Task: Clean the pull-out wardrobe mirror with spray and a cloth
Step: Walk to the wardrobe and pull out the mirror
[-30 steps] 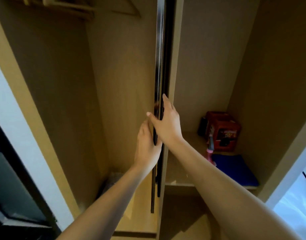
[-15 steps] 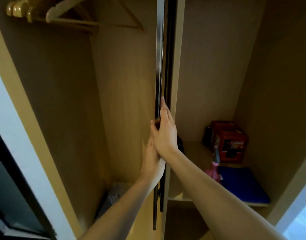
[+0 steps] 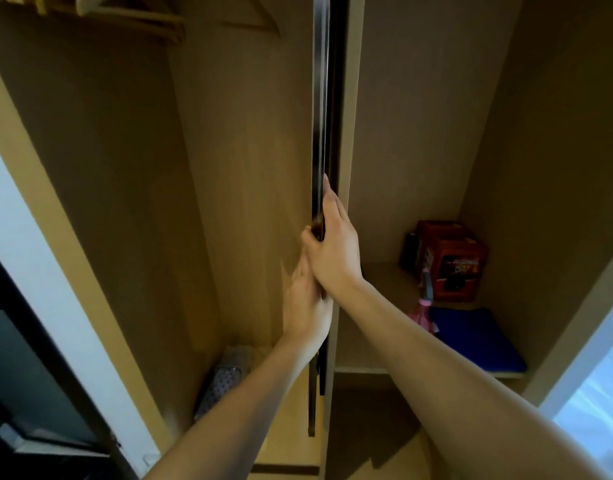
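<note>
The right hand (image 3: 334,251) lays straight, pressed-together fingers (image 3: 329,202) along the pull-out mirror's edge (image 3: 320,116), thumb hooked round it; the left hand (image 3: 306,306), just below at 6 o'clock, touches the same edge, though I cannot tell how its fingers lie. The spray bottle (image 3: 424,306) and blue cloth (image 3: 471,337) wait at 3 o'clock. A crooked pull could jam the slide, or pinch fingertips against the wooden divider (image 3: 350,133).

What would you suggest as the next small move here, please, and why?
Probably draw the mirror outward from its slot. It shows edge-on beside the divider, so its glass cannot be wiped yet. The right hand holds its edge, the left hand lies just below, and the spray bottle and blue cloth wait on the shelf.
</note>
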### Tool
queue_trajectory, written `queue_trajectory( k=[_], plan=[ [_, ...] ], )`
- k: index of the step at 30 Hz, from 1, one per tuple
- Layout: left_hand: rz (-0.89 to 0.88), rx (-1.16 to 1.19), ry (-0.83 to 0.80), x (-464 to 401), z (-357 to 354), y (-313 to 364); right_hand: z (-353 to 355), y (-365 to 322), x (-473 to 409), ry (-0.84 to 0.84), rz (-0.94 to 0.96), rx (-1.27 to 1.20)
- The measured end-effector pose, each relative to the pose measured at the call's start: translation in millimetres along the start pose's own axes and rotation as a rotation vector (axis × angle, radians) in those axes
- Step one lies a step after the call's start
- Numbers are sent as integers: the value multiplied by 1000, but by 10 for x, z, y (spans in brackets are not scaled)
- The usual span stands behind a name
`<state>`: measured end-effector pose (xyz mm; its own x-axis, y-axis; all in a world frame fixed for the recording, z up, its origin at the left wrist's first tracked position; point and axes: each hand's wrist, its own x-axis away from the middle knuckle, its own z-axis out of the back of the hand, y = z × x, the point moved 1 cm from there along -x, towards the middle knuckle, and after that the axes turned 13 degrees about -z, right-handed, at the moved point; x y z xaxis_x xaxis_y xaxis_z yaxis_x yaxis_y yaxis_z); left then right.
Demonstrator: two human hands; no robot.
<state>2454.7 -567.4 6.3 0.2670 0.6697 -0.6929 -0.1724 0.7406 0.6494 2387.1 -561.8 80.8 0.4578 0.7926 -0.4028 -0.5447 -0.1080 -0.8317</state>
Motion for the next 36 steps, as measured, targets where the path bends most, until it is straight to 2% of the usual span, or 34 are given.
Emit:
queue_trajectory(
  k=[2,11,22,36],
  plan=[
    [-88,-64,-10,57,15,-14,37,-12,57,-2,20,13],
    [-241,-191,-9,352,136,16,160,-88,344,4,52,53],
    [-216,-304,-154,818,237,23,328,-266,706,46,45,112],
    [-230,-336,-95,1130,304,245,384,-287,986,65,103,102]
  ],
)
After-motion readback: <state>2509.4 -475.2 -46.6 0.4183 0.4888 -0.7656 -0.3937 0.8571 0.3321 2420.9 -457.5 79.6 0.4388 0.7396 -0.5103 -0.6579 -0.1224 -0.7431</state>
